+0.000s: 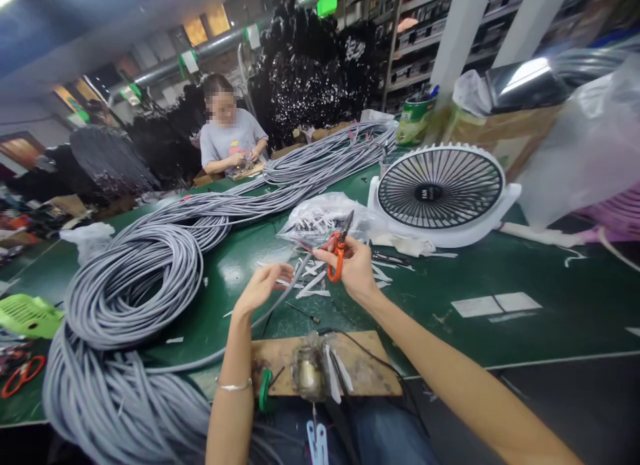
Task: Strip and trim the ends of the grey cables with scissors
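At centre, scissors (336,270) are clasped by the right hand (358,270), a grey cable (299,272) held near its thumb tip. Just left, the cable is flanked by the left hand (260,288), fingers bent; whether pinching cannot be told. Coils (83,298) are heaped at frame left.

The left forearm (231,368) angles in from seven o'clock, the left hand (261,286) loosely cupped, fingers (283,272) toward three; the right forearm (435,358) slants from four o'clock, the right hand (356,268) curled tight, thumb (325,256) toward nine.
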